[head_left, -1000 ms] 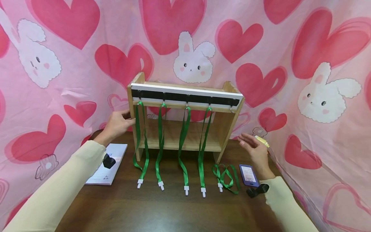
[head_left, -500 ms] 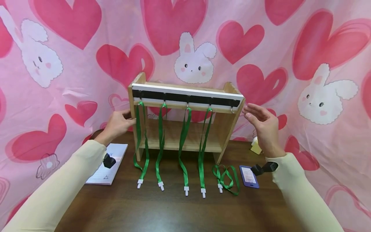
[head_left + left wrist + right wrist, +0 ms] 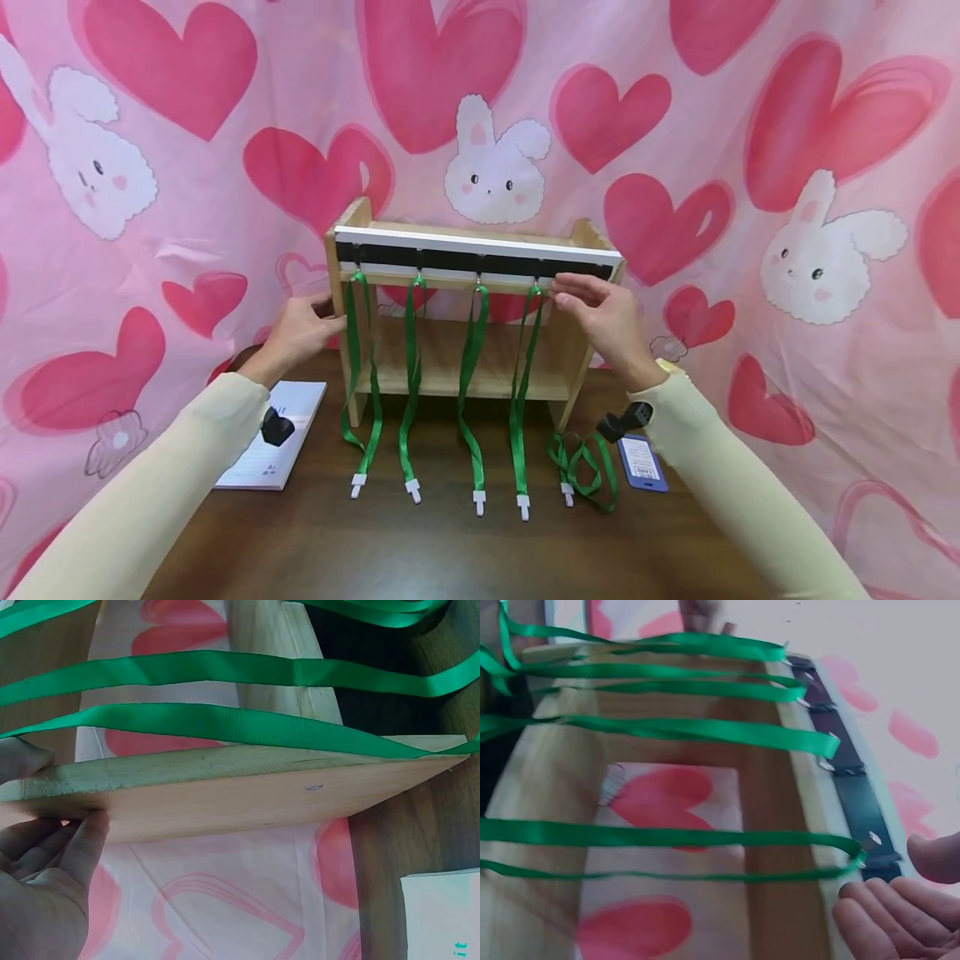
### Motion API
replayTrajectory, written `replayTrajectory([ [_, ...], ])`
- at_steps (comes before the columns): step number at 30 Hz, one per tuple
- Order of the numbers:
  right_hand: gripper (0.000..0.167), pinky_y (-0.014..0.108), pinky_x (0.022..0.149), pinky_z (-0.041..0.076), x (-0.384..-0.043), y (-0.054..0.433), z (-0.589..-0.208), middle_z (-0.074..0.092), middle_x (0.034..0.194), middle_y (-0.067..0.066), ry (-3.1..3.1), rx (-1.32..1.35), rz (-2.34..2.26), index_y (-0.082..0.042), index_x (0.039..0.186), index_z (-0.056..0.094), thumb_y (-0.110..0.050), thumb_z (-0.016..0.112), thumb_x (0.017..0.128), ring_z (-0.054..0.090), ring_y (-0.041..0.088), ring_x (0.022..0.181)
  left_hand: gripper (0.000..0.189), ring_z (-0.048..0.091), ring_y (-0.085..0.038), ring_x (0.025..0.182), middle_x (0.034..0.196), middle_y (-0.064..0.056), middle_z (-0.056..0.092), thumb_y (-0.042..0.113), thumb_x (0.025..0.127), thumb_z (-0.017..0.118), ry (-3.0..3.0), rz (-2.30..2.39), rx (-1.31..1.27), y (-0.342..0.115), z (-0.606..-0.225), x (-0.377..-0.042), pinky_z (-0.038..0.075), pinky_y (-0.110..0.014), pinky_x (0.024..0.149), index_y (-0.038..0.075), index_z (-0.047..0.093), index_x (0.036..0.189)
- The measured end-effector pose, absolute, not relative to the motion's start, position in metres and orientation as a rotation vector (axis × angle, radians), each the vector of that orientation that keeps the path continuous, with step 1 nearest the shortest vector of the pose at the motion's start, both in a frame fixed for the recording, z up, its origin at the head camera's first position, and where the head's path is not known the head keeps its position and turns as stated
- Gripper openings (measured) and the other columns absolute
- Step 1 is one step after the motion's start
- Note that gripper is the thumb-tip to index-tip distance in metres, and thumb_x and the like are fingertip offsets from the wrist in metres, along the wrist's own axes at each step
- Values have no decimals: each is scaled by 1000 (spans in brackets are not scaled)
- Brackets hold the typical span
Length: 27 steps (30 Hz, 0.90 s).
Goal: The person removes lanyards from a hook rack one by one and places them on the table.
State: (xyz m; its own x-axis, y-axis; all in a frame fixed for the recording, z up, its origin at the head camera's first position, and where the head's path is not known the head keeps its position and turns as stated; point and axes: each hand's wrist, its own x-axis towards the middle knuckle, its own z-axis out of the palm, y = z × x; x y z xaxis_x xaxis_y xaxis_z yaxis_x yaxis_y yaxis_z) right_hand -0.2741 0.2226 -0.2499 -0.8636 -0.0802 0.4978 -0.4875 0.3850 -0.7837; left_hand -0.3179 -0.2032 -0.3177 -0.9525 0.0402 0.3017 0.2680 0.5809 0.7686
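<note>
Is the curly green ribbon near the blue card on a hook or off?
Off: the loose green ribbon lies looped on the table beside the blue card.

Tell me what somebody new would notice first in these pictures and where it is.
Probably the four green lanyards hanging in a row from the black strip along the front of the wooden shelf, bright against the pink heart-and-bunny backdrop. Next, likely the two hands: the left hand grips the shelf's left side, and the right hand is near the strip's right end.
</note>
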Motion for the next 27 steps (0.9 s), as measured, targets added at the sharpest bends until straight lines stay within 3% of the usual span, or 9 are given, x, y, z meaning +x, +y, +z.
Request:
replayTrajectory([
  [5,34,10,84,54,-281,212,-259,72,128,13,-2326,391,1459,-8,128,70,-17,70,95,69,0,102,54,67,-37,113,132,-25,66,31,96,69,-2549,-1323,-274,-202,-315,-320,55,-52,101,3,58,142],
  [10,34,13,79,58,-289,202,-264,72,121,23,-2223,394,1675,2,128,67,-8,68,96,71,-3,84,51,67,-38,114,131,-25,67,27,96,68,-2550,-1320,-258,-202,-315,-319,55,-52,100,2,59,140],
  [12,35,17,78,61,-291,199,-265,76,113,19,-2162,404,1784,7,128,65,-6,67,96,73,1,80,52,68,-38,113,131,-25,67,26,96,68,-2561,-1318,-243,-202,-316,-317,56,-52,100,3,58,141],
  [18,33,20,73,62,-295,193,-271,74,85,-12,-2067,347,1884,11,123,66,-5,69,94,73,4,74,56,67,-35,111,132,-24,67,31,96,69,-2568,-1310,-241,-202,-316,-317,56,-51,100,4,56,144],
  [27,33,22,70,63,-298,188,-275,75,79,-13,-2045,297,1969,14,121,66,-6,68,95,73,4,67,54,68,-34,109,130,-24,68,29,95,69,-2554,-1306,-264,-203,-316,-315,56,-51,99,4,58,142],
])
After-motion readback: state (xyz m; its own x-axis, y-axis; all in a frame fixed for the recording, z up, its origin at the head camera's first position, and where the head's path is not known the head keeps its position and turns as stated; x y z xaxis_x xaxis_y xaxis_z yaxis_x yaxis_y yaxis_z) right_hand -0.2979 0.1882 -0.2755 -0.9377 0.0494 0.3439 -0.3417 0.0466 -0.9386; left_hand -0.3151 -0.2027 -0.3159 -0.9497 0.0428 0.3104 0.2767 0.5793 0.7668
